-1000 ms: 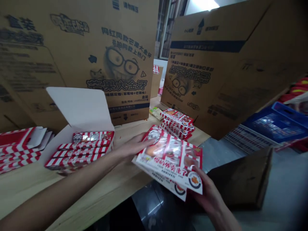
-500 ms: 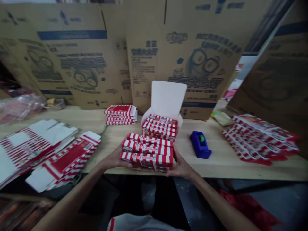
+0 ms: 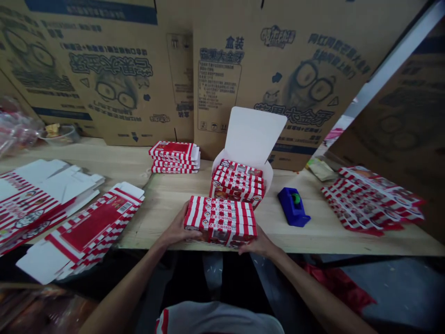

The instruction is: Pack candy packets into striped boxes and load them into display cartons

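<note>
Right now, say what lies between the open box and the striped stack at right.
In the head view, the blue tape dispenser lies between the open box and the striped stack; a pale packet lies farther back.

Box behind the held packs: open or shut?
Open: the box has its white lid raised, and striped packs show inside.

Looks over a pale wooden bench (image 3: 313, 241), walled behind by tall printed cardboard (image 3: 174, 88). Shows dimly lit grey floor (image 3: 399, 287) lower right.
</note>
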Demonstrator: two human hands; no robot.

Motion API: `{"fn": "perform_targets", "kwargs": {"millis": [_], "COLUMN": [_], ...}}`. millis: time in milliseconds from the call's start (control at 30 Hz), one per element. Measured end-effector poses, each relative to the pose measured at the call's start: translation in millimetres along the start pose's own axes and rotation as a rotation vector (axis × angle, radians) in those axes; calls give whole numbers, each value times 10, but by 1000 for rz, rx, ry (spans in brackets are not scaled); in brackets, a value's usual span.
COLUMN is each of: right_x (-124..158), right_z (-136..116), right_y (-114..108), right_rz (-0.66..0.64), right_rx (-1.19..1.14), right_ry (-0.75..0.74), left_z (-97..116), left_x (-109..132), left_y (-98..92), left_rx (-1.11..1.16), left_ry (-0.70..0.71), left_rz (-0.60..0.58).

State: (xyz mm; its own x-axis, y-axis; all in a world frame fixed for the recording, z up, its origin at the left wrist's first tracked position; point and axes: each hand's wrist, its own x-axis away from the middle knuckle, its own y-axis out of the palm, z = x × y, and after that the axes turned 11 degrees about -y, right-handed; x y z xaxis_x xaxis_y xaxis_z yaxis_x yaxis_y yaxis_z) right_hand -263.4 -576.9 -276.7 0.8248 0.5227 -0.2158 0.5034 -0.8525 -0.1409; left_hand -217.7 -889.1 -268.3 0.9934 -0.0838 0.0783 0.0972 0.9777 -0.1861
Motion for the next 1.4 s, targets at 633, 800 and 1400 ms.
{"fn": "perform_targets", "kwargs": {"millis": [633, 800, 1400], "right_x": [-849, -725, -341], "right_z": [-1071, -1213, -944], "right_y": [333, 227, -537], "right_rz": [-828, -744, -672], "right_rx": [1048, 1071, 937], "right_ry": [-157, -178, -74], "left_z": [-25, 136, 1741], "left_x": [86, 82, -1816], "left_y": [-61, 58, 575], "left_rx": [-51, -152, -541], "left_ry": [-16, 50, 53], "left_rz": [10, 67, -162]}}
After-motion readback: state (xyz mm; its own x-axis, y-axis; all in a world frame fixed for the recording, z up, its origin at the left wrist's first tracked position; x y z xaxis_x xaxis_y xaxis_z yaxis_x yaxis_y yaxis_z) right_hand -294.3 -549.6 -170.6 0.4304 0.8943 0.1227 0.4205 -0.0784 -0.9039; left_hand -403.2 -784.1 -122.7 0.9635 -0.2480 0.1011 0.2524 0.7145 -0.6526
